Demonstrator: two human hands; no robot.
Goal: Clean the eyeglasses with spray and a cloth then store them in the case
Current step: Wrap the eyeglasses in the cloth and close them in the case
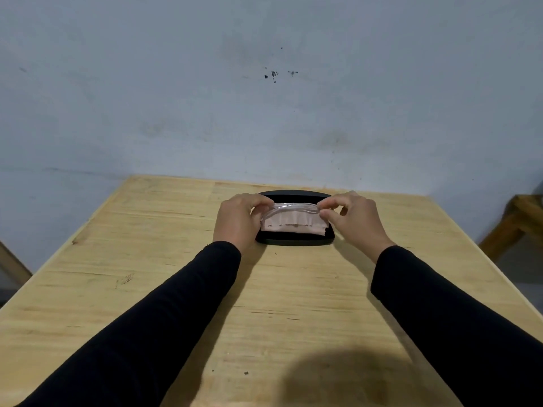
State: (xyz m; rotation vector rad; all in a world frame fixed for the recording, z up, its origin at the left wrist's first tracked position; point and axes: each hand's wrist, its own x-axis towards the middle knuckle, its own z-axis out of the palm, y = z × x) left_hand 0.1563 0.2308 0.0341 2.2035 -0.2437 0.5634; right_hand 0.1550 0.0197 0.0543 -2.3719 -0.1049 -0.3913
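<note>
Open tabletop around a crowded centre

We see the wooden table [147, 289] bare across the left, right and lower frame, so we could pass freely there; at upper centre the open black case [293, 240], the pale cloth [291, 226] in it, and both hands, left hand [238, 220] and right hand [357, 221], block the way, with the wall [264, 98] close behind.
</note>
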